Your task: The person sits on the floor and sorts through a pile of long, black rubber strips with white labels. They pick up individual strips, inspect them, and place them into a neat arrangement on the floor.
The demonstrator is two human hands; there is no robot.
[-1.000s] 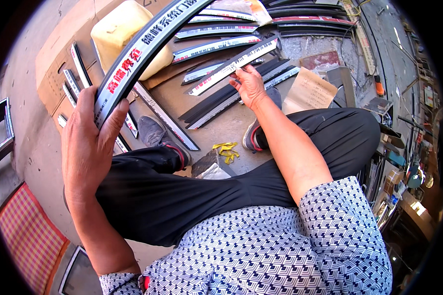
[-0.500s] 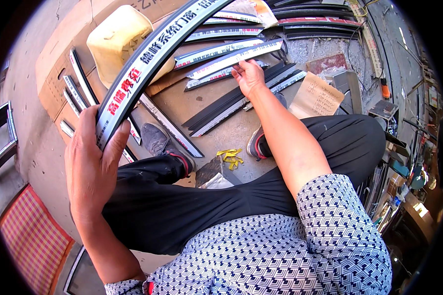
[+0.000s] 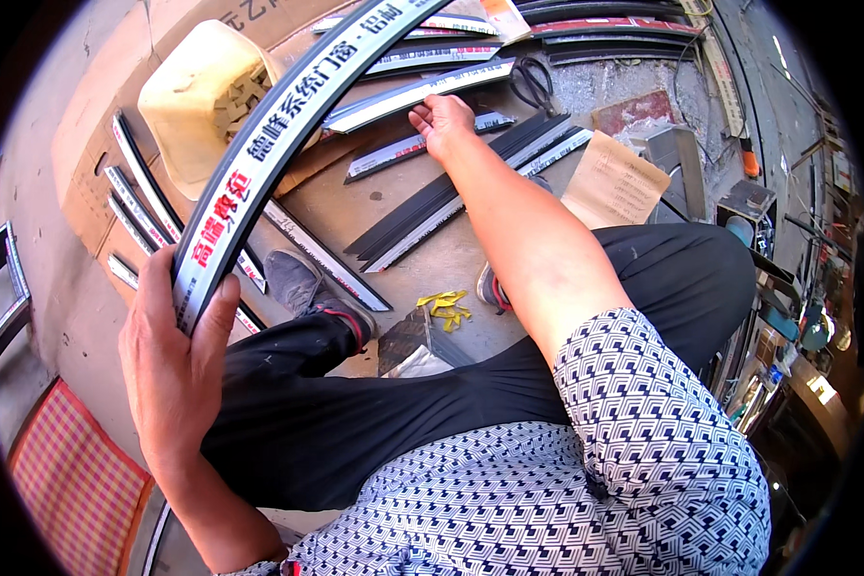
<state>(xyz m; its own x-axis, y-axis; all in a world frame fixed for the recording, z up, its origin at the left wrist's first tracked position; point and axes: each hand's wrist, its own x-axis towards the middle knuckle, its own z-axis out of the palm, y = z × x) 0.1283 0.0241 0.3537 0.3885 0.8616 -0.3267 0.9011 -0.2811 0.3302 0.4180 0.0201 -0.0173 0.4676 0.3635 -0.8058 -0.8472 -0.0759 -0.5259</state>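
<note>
My left hand (image 3: 173, 355) is closed round the lower end of a long metal profile (image 3: 269, 154), thumb on one side and fingers on the other. Printed white film covers the profile's face, and its sides are dark. It slants up past the top edge of the picture, where its far end is out of view. Ahead, my right hand (image 3: 444, 123) is closed on the near edge of a shorter white-faced profile (image 3: 394, 104) with an angled end; its fingertips are partly hidden. Just below that hand lies another film-covered profile (image 3: 394, 156) on the floor.
A yellowish plastic bin (image 3: 178, 125) with small pieces stands on cardboard (image 3: 82, 173). Several dark profiles (image 3: 461, 197) lie before my feet, more at the back. A brown written sheet (image 3: 616, 182) lies right; yellow scraps (image 3: 444, 307) lie between my shoes. Tools crowd the right edge.
My right hand and the shorter profile have moved left and away from me, uncovering more of the profile beneath. My left hand keeps its grip on the long profile. The view has shifted slightly.
</note>
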